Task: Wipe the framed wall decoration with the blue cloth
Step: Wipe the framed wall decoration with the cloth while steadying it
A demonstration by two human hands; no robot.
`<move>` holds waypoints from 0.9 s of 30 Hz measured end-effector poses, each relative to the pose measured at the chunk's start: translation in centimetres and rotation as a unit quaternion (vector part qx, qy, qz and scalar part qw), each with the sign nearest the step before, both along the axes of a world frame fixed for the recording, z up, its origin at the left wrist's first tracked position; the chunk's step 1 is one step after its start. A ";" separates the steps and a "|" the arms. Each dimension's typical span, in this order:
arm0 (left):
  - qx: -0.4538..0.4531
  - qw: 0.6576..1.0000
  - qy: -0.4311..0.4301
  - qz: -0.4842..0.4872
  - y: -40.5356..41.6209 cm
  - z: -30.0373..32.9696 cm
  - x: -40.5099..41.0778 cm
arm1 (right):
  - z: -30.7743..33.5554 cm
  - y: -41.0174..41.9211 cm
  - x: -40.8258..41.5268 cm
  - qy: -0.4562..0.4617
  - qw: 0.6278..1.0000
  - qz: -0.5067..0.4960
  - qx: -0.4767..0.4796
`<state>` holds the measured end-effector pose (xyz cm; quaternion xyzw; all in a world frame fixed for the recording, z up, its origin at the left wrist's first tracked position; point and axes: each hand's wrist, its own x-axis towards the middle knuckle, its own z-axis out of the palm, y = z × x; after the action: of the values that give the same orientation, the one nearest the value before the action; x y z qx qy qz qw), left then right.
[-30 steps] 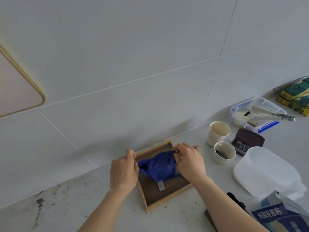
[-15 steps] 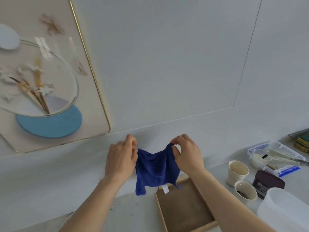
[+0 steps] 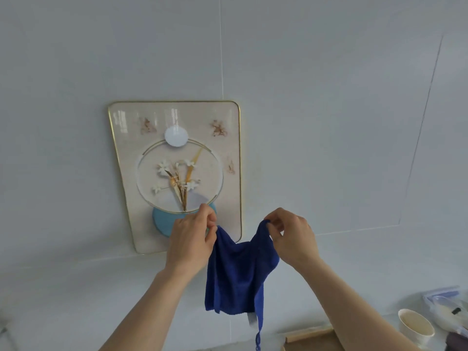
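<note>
Blue cloth (image 3: 236,272) hangs in the air between our two hands, in front of the pale tiled wall (image 3: 329,122) and above the countertop. We hold it by its two upper corners: our left hand (image 3: 191,240) has thumb and forefinger pressed together on the left corner, and our right hand (image 3: 293,238) pinches the right corner the same way, with the other fingers curled loosely. The top edge sags in a shallow dip between the two grips, and the rest of the fabric drops straight down below our wrists, with a small white tag (image 3: 252,321) and a thin blue loop dangling from its lower right edge.

Up and to the left of the cloth we see the framed wall decoration (image 3: 177,173), mounted flat on the wall, with a thin gold rim and rounded corners. It shows white flowers with dry stems inside a large circle, a white disc above and a light blue disc below. Our left hand overlaps its lower right part in the view, covering some of the blue disc; we cannot tell whether the hand touches the glass. The cloth's left corner lies just beside the frame's lower right corner, while the right hand is clear of the frame, to its right.

At the lower right edge of the view sit a paper cup (image 3: 415,325), a wooden tray corner (image 3: 311,338) and a clear plastic container (image 3: 445,302).
</note>
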<state>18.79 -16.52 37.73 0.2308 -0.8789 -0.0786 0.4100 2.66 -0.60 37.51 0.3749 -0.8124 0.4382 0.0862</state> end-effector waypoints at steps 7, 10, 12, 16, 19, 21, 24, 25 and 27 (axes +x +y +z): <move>0.063 0.994 0.045 -0.075 -1.9 3.0 3.8 | 3.9 -3.4 4.9 -0.054 0.996 0.050 -0.048; 0.134 0.980 0.078 -0.124 -1.8 3.6 4.2 | 5.1 -4.7 7.0 -0.126 0.982 0.099 -0.100; 0.180 0.965 0.106 -0.161 -1.6 3.7 4.1 | 5.8 -5.4 8.2 -0.184 0.964 0.136 -0.132; 0.234 0.941 0.167 -0.179 -1.4 3.8 3.7 | 6.1 -6.0 9.3 -0.290 0.921 0.186 -0.181; 0.235 0.936 0.209 -0.160 -1.5 3.9 3.4 | 5.5 -5.3 9.5 -0.374 0.866 0.256 -0.213; 0.234 0.933 0.225 -0.157 -1.3 4.0 3.1 | 4.3 -4.9 9.2 -0.403 0.852 0.263 -0.208; 0.242 0.920 0.265 -0.159 -0.7 4.6 2.4 | 1.6 -4.8 8.9 -0.475 0.845 0.225 -0.100; 0.247 0.914 0.276 -0.162 -0.5 4.9 2.0 | 0.7 -4.9 8.7 -0.528 0.818 0.213 -0.080; 0.255 0.907 0.292 -0.165 -0.3 5.2 1.3 | -0.5 -5.5 8.6 -0.634 0.736 0.217 -0.096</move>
<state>20.08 -16.82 42.94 0.1455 -0.6955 -0.4303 0.5567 11.24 -6.06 36.97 0.1666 -0.5293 0.6567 -0.5108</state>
